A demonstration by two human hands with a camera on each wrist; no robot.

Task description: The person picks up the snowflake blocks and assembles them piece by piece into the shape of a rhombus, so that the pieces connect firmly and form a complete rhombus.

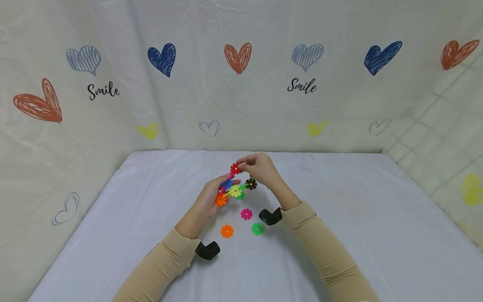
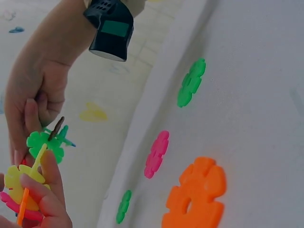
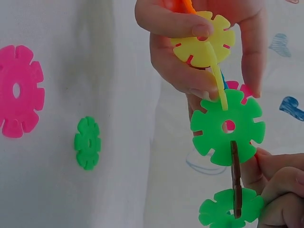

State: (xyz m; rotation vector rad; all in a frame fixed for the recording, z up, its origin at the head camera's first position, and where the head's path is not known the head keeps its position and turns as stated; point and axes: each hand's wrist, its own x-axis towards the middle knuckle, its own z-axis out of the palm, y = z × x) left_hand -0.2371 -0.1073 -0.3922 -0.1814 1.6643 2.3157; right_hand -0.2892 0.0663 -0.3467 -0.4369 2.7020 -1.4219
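Observation:
My left hand [image 1: 208,198] grips a chain of slotted plastic flower discs joined edge to edge. In it are a blue disc [image 1: 227,184], an orange disc [image 1: 221,199], a yellow disc [image 1: 235,191] and a brown disc [image 1: 250,184]. Beyond the yellow piece, the right wrist view shows a green disc [image 3: 228,124], with the brown piece wedged on edge between it and another green disc [image 3: 223,209]. At the chain's far end my right hand [image 1: 261,171] pinches a red disc [image 1: 235,168] between thumb and fingers, right beside a pink piece. Fingers hide part of the chain.
Loose on the white-covered table [image 1: 358,235] lie a pink disc [image 1: 246,214], an orange disc [image 1: 227,231] and a green disc [image 1: 258,229]. Another green disc [image 3: 88,143] lies nearby. Black wrist cameras [image 1: 207,250] jut from both sleeves. A heart-printed sheet [image 1: 264,109] hangs behind.

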